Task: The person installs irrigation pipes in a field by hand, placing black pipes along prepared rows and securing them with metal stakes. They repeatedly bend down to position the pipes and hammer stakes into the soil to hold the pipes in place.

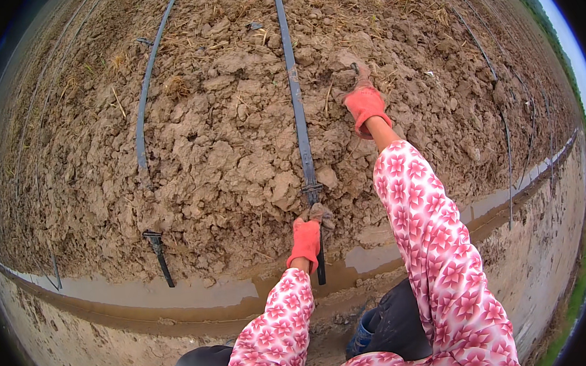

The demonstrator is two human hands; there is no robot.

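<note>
My left hand (307,238), in a red glove with mud-coated fingers, is closed around the black tube (321,263) at the near end of a flat drip tape (295,95). A black connector (312,187) joins tape and tube just above those fingers. Farther out, to the right of the tape, my right hand (365,102) reaches down to the cloddy soil (249,150). Mud covers its gloved fingers, and a small dark curved thing (355,68) shows at their tips. Whether the hand grips this or a clod is unclear.
A second drip tape (147,91) runs into the soil on the left. Below it a black connector with a tube (159,255) sticks out. A water-filled furrow (188,294) crosses in front of a pale bank (104,347). More thin lines (508,155) lie at right.
</note>
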